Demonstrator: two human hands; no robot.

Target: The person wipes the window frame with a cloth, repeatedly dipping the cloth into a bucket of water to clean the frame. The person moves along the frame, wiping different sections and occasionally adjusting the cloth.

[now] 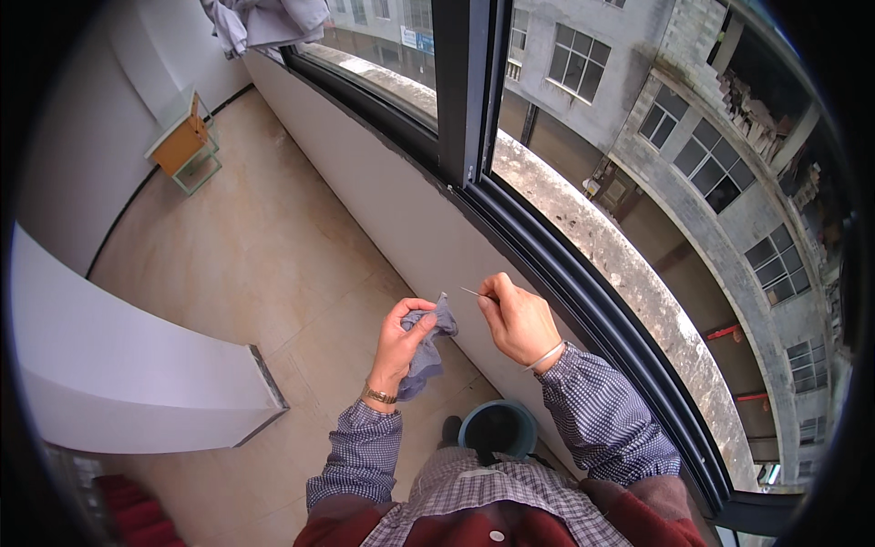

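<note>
My left hand (402, 343) is closed on a crumpled grey-violet cloth (424, 362), gripped between thumb and fingers. A small pale tip stands up at the cloth's top, and the rest hangs down beside my wrist. To its right, my right hand (521, 321) is closed in a pinch on a thin, needle-like stick (468, 291). That stick points left toward the cloth, with a small gap between them. Its other end is hidden by my fingers. Both hands are in the air beside the low wall under the window.
A dark window frame (547, 242) and stone ledge (583, 214) run along my right. A teal bucket (530, 427) stands at my feet by the wall (365, 173). A white pillar (137, 383) stands left; a wooden-sided table (184, 141) is farther off. Fabric (264, 23) hangs at the far window.
</note>
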